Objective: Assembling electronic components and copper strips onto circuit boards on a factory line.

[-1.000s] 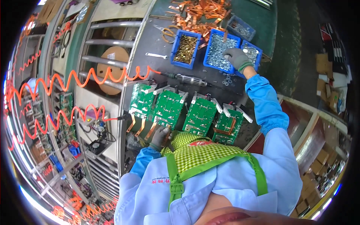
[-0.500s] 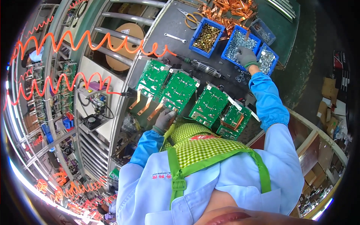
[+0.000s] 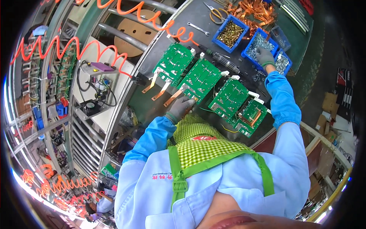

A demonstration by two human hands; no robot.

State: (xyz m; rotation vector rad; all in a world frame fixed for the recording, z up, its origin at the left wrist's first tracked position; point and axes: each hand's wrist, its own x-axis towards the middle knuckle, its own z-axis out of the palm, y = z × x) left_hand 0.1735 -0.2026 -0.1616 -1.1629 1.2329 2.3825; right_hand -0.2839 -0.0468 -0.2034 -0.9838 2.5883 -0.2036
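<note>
Two gloved hands are in front of you, well apart. Your left hand (image 3: 180, 108) is nearer to you, with bent fingers touching the near edge of the second board (image 3: 202, 81) from the left. They sit beside the rightmost of three copper strips (image 3: 173, 98); I cannot tell whether they pinch anything.

The second board lies just beyond those fingers, its long axis slanting away from you and to your right. The strips stick out the opposite way, toward you and left. The third (image 3: 230, 94) and fourth boards (image 3: 249, 110) continue the row to the right, the first board (image 3: 174, 63) to the left.

Past the row, a driver (image 3: 225, 62) lies aslant on the table (image 3: 190, 15), between the second board and your right hand (image 3: 264, 56). That hand reaches far out to the right, its fingers down in the silver hardware of a blue bin (image 3: 251, 62). The tips are hidden, so I cannot tell whether they are narrow on a piece. From them, the second board lies left and back toward you; your left hand is much the nearer.

Left of that bin stands a bin of brass screws (image 3: 222, 46); farthest lies a heap of copper (image 3: 259, 13).
</note>
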